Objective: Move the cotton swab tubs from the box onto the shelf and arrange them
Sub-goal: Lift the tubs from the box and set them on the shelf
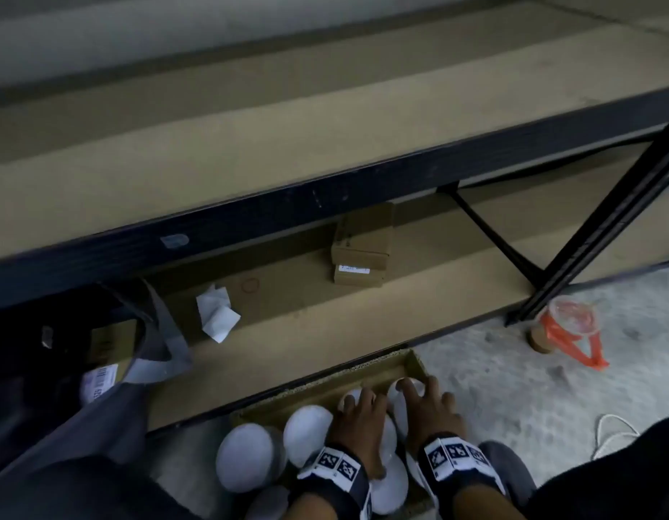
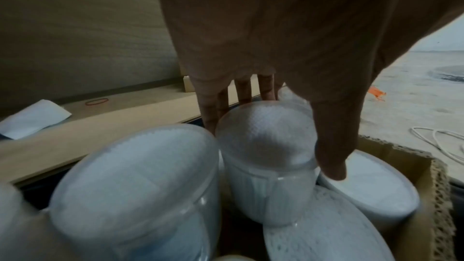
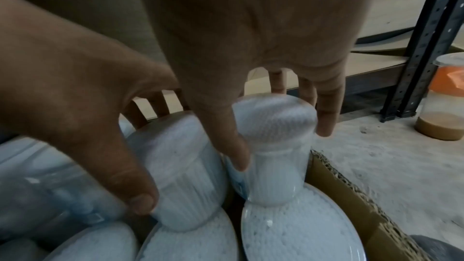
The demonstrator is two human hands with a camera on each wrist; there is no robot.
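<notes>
Several white cotton swab tubs [image 1: 246,456] lie packed in an open cardboard box [image 1: 381,364] on the floor, right in front of the low shelf [image 1: 325,332]. Both of my hands are down inside the box. My left hand [image 1: 357,405] grips one upright tub [image 2: 263,176], fingers behind it and the thumb [image 2: 331,158] on its right side. My right hand [image 1: 423,395] grips the neighbouring tub [image 3: 276,118] at the box's right end, with the thumb [image 3: 231,146] on its left and fingers [image 3: 326,114] on its right. More tubs [image 3: 296,231] lie beneath.
The lower shelf board holds two small stacked cartons [image 1: 361,253], crumpled white paper [image 1: 216,313] and a red rubber band [image 1: 250,285]. A black shelf upright [image 1: 606,227] stands at right, with a plastic cup in an orange bag [image 1: 565,328] beside it. A white cable [image 1: 614,433] lies on the concrete.
</notes>
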